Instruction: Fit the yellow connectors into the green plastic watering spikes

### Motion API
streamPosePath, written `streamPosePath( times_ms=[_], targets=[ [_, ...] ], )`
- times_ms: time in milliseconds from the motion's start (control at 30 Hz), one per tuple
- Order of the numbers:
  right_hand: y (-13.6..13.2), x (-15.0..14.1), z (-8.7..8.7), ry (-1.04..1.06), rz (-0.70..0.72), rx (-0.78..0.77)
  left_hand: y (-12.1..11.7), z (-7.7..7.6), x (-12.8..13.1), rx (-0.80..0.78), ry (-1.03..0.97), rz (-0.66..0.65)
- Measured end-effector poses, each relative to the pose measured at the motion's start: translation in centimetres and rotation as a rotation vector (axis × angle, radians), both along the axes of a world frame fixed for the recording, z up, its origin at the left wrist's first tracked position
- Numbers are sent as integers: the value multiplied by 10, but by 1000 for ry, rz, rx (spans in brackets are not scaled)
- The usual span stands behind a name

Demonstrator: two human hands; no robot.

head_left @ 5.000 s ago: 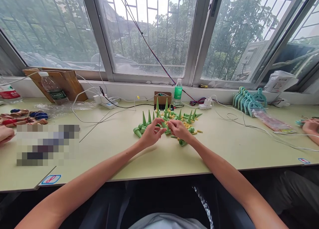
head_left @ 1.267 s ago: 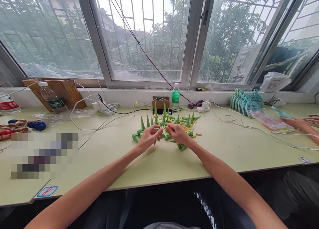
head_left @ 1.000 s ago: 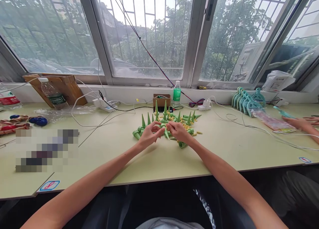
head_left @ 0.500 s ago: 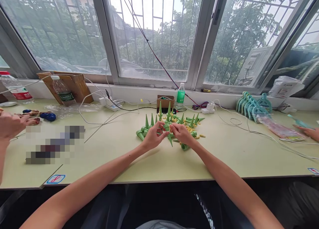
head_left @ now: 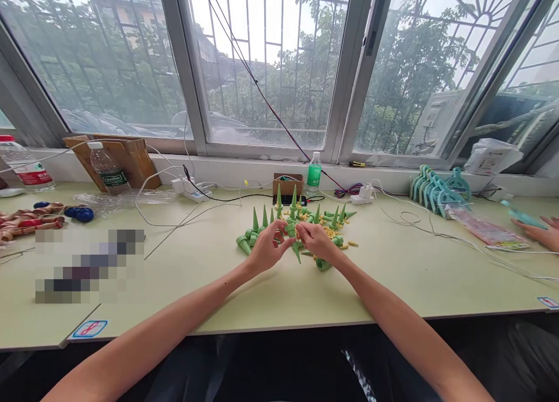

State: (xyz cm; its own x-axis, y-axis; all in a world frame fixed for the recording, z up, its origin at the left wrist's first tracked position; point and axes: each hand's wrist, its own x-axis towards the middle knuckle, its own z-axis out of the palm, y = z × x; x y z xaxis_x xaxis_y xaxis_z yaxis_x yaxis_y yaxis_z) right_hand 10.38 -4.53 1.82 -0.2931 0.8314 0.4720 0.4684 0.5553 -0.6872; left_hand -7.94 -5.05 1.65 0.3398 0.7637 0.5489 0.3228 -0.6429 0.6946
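My left hand [head_left: 267, 247] holds a green plastic spike [head_left: 290, 230] between thumb and fingers, its pointed end slanting down toward the table. Against the spike's side, my right hand [head_left: 317, 240] is closed in a pinch on a small yellow peg, mostly covered by the fingers. Behind and around both hands lies a pile of similar green spikes [head_left: 255, 219], some standing point up and others on their sides. Loose yellow pegs [head_left: 353, 243] are scattered among them, mostly to the right. One green spike [head_left: 322, 264] lies below my right wrist with its hollow end showing.
Behind the pile stand a small cardboard box [head_left: 288, 183] and a green-labelled bottle [head_left: 314, 172]. White cables [head_left: 430, 230] cross the table. Teal hangers [head_left: 437, 189] and another person's hand [head_left: 539, 236] are at right; beaded items [head_left: 32, 221] and bottles [head_left: 107, 169] at left.
The view has tilted up slightly, so the table appears lower. Both my hands stay together at the green spike. The other person's hand at far left has left the view.
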Motion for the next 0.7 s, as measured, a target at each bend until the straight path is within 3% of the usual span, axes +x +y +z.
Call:
streamPosePath(
  times_ms=[700],
  targets=[
    [-4, -1, 6, 27, 15, -62, -3, 2, 2, 64, 14, 16]
  ],
)
